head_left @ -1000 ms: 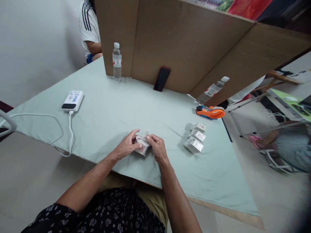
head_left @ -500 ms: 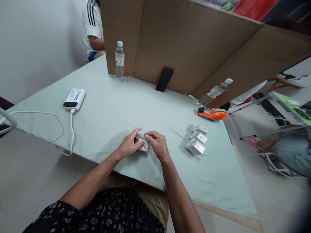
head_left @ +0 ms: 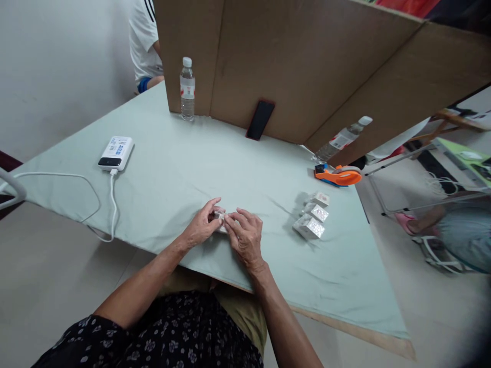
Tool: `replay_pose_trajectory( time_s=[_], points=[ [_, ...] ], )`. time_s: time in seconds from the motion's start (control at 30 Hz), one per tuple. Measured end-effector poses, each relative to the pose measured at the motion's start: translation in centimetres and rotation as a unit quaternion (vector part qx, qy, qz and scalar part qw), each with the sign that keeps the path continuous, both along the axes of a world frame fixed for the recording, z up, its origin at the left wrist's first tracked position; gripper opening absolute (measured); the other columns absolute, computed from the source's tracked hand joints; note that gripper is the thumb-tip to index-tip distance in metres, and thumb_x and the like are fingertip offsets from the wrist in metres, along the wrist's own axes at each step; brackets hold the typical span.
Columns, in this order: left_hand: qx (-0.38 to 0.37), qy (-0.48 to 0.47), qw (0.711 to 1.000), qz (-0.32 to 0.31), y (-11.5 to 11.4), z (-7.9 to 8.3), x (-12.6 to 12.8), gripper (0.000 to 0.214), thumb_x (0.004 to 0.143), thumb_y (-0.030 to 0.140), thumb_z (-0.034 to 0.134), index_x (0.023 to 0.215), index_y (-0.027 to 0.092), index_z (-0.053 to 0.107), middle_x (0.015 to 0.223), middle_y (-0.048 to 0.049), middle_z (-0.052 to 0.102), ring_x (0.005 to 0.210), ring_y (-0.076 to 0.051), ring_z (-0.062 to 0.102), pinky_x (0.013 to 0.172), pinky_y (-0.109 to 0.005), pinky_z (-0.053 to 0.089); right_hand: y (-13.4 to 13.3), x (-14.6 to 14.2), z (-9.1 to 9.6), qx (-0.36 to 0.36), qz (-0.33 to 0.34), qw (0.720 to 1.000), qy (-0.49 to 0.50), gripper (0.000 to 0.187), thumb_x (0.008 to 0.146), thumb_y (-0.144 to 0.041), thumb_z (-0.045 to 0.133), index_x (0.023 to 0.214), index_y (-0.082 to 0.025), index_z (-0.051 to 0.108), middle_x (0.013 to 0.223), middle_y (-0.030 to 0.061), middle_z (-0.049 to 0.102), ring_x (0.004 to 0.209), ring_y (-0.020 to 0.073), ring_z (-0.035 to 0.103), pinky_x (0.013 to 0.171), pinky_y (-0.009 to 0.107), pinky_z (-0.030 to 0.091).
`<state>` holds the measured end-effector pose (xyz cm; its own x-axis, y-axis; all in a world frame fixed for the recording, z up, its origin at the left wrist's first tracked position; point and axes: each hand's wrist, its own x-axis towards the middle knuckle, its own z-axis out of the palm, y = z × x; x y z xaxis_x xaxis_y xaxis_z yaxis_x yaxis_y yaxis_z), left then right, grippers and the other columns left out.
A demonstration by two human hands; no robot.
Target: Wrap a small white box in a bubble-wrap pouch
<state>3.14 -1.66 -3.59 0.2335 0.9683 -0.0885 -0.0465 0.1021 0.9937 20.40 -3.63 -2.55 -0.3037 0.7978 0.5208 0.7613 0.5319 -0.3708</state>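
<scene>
A small white box (head_left: 221, 229) rests on the tabletop in front of me, mostly covered by my fingers. My left hand (head_left: 201, 226) is closed round its left side, thumb near the top and index finger along the far side. From the right, my right hand (head_left: 247, 236) bends over it, thumb and fingertips pressed together at its upper edge. Whether those fingertips hold a bit of wrapping is too small to tell. To the right stands a short row of similar boxes in clear crinkled plastic: a near one (head_left: 309, 227), a middle one (head_left: 317, 212) and a far one (head_left: 321, 199).
An orange tape dispenser (head_left: 339, 176) lies near the right edge. Behind are two water bottles (head_left: 187, 92) (head_left: 341, 140), a phone (head_left: 260, 119) and a cardboard screen (head_left: 268, 56). A white power bank (head_left: 116, 153) with a cable (head_left: 112, 199) lies left. A person (head_left: 143, 46) sits beyond.
My right hand has shifted slightly left and turned over the box, its fingers now covering more of the top. My left hand keeps its hold. The camera view has tilted slightly.
</scene>
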Motion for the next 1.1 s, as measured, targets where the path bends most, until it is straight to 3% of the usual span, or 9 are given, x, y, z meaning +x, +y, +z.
replay_pose_trajectory(
  time_s=[0.2, 0.37, 0.57, 0.73, 0.87, 1.1],
  points=[
    [0.024, 0.052, 0.998, 0.015, 0.1, 0.4, 0.5, 0.062, 0.084, 0.026, 0.058, 0.143, 0.016, 0.043, 0.118, -0.0095, 0.062, 0.099, -0.017, 0.061, 0.093, -0.031, 0.048, -0.4, 0.7, -0.5, 0.023, 0.014, 0.998, -0.054, 0.027, 0.098, -0.028, 0.052, 0.121, -0.029, 0.067, 0.121, 0.0054, 0.071, 0.129, 0.0257, 0.053, 0.102, 0.044, 0.035],
    [0.036, 0.080, 0.996, 0.021, 0.0, 0.2, 0.7, 0.059, 0.086, 0.024, 0.055, 0.143, 0.014, 0.044, 0.118, -0.0095, 0.064, 0.100, -0.017, 0.062, 0.095, -0.032, 0.049, -0.3, 0.7, -1.4, 0.020, 0.011, 0.999, -0.031, 0.026, 0.096, -0.033, 0.057, 0.118, -0.029, 0.069, 0.132, 0.0085, 0.064, 0.132, 0.0279, 0.049, 0.104, 0.046, 0.036],
    [0.060, 0.130, 0.989, 0.046, 0.0, 0.3, 0.9, 0.055, 0.085, 0.023, 0.054, 0.139, 0.014, 0.050, 0.111, -0.0086, 0.066, 0.099, -0.019, 0.061, 0.097, -0.035, 0.047, -0.5, 0.1, -1.5, -0.005, -0.006, 1.000, 0.004, 0.021, 0.094, -0.030, 0.060, 0.112, -0.030, 0.071, 0.130, 0.0071, 0.064, 0.129, 0.0265, 0.052, 0.105, 0.045, 0.037],
    [0.044, 0.123, 0.990, 0.041, -0.1, 0.1, 0.6, 0.056, 0.085, 0.023, 0.053, 0.141, 0.014, 0.048, 0.119, -0.0110, 0.065, 0.102, -0.020, 0.061, 0.098, -0.036, 0.047, -2.6, 1.4, -0.9, -0.013, -0.048, 0.996, 0.075, 0.024, 0.095, -0.033, 0.057, 0.116, -0.026, 0.067, 0.132, 0.0109, 0.063, 0.123, 0.0257, 0.058, 0.102, 0.045, 0.043],
    [0.021, 0.089, 0.995, 0.043, 0.1, -0.3, 0.6, 0.058, 0.085, 0.025, 0.056, 0.141, 0.014, 0.048, 0.123, -0.0114, 0.063, 0.106, -0.020, 0.061, 0.100, -0.036, 0.046, -4.9, 2.5, -1.5, -0.023, -0.097, 0.986, 0.133, 0.023, 0.095, -0.029, 0.056, 0.115, -0.024, 0.066, 0.128, 0.0125, 0.064, 0.121, 0.0255, 0.060, 0.100, 0.046, 0.047],
    [0.019, 0.113, 0.993, -0.016, -0.1, 1.1, -1.1, 0.081, 0.076, 0.029, 0.067, 0.150, 0.014, 0.036, 0.138, -0.0171, 0.053, 0.122, -0.028, 0.055, 0.108, -0.045, 0.042, -6.6, 2.6, -3.0, -0.056, -0.130, 0.969, 0.201, 0.023, 0.094, -0.026, 0.056, 0.113, -0.022, 0.067, 0.126, 0.0136, 0.062, 0.121, 0.0241, 0.058, 0.103, 0.047, 0.049]
  ],
)
